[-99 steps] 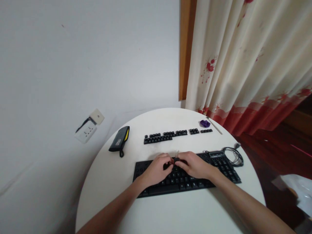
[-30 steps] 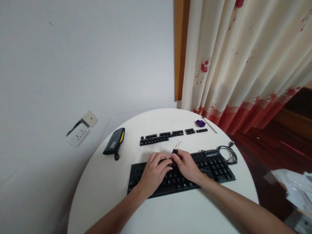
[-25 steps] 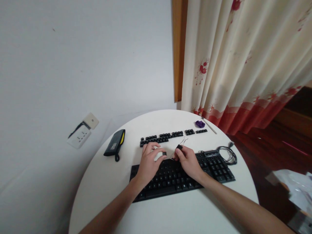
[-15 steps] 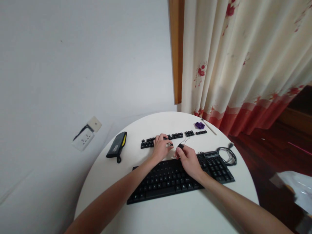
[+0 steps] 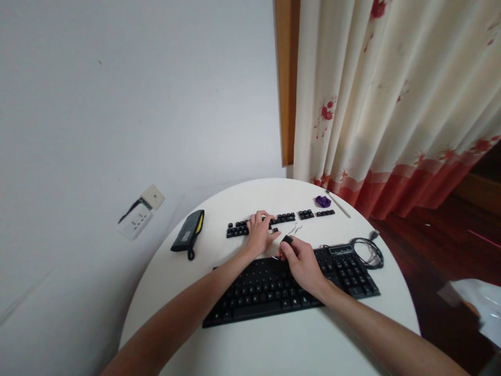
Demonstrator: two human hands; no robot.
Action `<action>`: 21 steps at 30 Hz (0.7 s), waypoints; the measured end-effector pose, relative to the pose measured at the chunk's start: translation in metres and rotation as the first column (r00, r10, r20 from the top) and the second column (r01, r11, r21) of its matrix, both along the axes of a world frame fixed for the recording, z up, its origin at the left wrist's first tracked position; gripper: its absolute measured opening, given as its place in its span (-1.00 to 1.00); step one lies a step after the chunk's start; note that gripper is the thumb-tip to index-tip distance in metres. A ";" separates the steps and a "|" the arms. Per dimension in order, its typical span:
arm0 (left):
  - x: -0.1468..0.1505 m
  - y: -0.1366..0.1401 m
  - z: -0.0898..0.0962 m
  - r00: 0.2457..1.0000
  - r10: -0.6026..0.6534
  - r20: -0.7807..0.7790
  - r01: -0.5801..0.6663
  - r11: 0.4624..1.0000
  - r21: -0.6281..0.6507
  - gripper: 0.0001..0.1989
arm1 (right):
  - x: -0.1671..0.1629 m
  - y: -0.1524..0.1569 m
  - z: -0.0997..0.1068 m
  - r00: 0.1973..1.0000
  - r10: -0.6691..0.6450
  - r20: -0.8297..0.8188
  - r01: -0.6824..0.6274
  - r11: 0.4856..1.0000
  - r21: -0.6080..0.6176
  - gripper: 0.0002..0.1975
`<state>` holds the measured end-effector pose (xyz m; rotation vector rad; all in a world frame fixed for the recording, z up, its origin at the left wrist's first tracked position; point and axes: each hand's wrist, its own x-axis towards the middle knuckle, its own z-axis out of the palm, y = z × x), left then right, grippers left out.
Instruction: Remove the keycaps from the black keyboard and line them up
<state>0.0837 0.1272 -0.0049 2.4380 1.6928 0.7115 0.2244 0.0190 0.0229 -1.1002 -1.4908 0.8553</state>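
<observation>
My left hand (image 5: 259,233) is over the loose black keycaps (image 5: 237,231), which lie in rows on the table behind the keyboard (image 5: 266,295). Its fingers are apart, with one small keycap (image 5: 275,230) lying between index finger and thumb. Closed in my right hand (image 5: 303,259) is a keycap puller (image 5: 287,239) with a black handle; thin wire loops stick out at its far end, and another wire shows below the fingers. This hand is above the keyboard's back edge. Part of the keyboard's upper area has bare key positions without caps.
On the round white table (image 5: 250,350) a black zipped case (image 5: 188,231) lies at left. A crumpled purple cloth (image 5: 323,201) and a thin brush (image 5: 338,203) lie at the back right. The coiled USB cable (image 5: 368,253) sits near the right edge. Wall and curtain stand behind.
My left fingers have spread and let go of the small keycap, which now lies by the rows. My right hand with the puller has shifted slightly nearer me. The view has moved a little.
</observation>
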 end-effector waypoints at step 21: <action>-0.008 0.013 0.002 0.997 0.071 -0.005 -0.071 0.997 0.009 -0.57 | 0.007 0.004 0.001 0.999 -0.022 0.038 0.021 1.000 0.008 -0.69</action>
